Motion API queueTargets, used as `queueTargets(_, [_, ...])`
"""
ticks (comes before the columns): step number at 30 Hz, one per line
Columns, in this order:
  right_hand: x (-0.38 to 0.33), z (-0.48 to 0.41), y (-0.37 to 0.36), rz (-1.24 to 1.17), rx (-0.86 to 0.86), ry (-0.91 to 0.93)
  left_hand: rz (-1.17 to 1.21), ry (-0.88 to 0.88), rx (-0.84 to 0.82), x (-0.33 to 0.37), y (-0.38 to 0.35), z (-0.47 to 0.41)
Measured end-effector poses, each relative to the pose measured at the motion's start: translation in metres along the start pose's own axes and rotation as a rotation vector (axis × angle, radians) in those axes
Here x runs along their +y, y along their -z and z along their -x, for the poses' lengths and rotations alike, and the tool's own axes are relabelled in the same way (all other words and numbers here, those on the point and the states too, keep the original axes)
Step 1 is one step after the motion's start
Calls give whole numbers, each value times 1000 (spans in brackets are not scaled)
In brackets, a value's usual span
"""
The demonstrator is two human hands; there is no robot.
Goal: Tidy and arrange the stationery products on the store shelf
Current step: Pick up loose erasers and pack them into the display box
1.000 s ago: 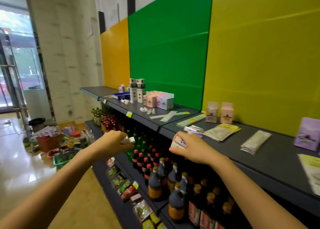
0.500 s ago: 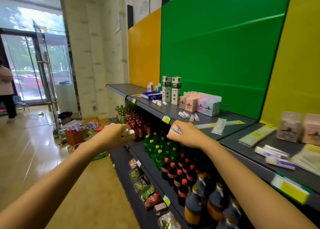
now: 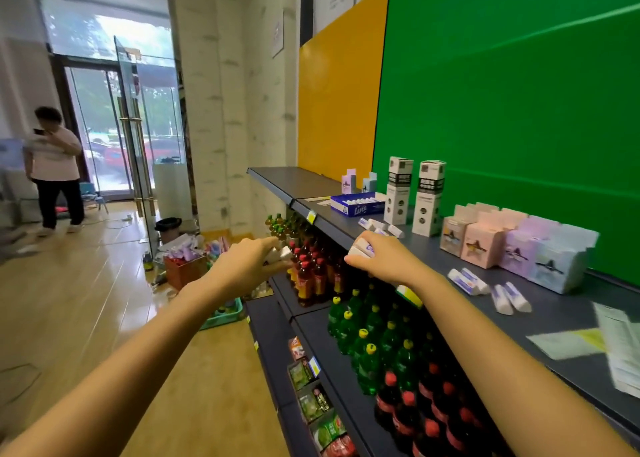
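Note:
My left hand (image 3: 254, 264) is closed around small white erasers (image 3: 281, 254), held in the aisle just left of the shelf's front edge. My right hand (image 3: 386, 257) grips several white erasers with purple print (image 3: 360, 250) above the front edge of the dark top shelf (image 3: 561, 314). A blue open box (image 3: 355, 204) with a row of erasers stands further back on that shelf. Loose erasers (image 3: 379, 226) lie beside it, and more loose erasers (image 3: 491, 290) lie to the right of my right hand.
Two tall white cartons (image 3: 414, 197) and pink and lilac boxes (image 3: 516, 245) stand along the green wall. Paper packets (image 3: 588, 345) lie at the right. Bottles (image 3: 367, 335) fill the lower shelves. A person (image 3: 55, 172) stands by the glass door; bins (image 3: 183, 266) clutter the floor.
The view has swung left along the shelf, bringing the blue box and the doorway closer. Both hands keep their erasers and have travelled left with the view.

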State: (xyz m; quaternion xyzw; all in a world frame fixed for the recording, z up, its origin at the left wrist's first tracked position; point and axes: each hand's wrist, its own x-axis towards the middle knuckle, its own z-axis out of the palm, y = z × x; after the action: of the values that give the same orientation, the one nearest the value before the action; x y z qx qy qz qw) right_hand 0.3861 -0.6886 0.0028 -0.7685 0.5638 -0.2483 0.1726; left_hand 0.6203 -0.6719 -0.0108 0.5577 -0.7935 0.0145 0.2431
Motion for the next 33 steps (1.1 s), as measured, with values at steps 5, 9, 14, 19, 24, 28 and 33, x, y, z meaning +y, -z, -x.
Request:
queueTargets(5, [13,-73,-11,39,38,-55,2,6,8,-58,-25,-62])
queueTargets(9, [17,-131,-26,24,58,-114,61,-53,-41,-110,-46,-116])
queueTargets(14, [9,-199,-33,10,85,-193,170,-140,-81,-169,-49,-183])
queueTargets(19, [4,-253,-24,84,111,-320,319,-198,-73,-210,-47,-251])
queueTargets(24, [11,-294,-12,68,169,-430,486,-206,-174,-226,-64,-307])
queueTargets(28, [25,-330,-10,67,187,-488,618,-186,-237,-229,-77,-354])
queueTargets(33, [55,-373,0,115,197,-527,681,-257,-350,-222,-98,-419])
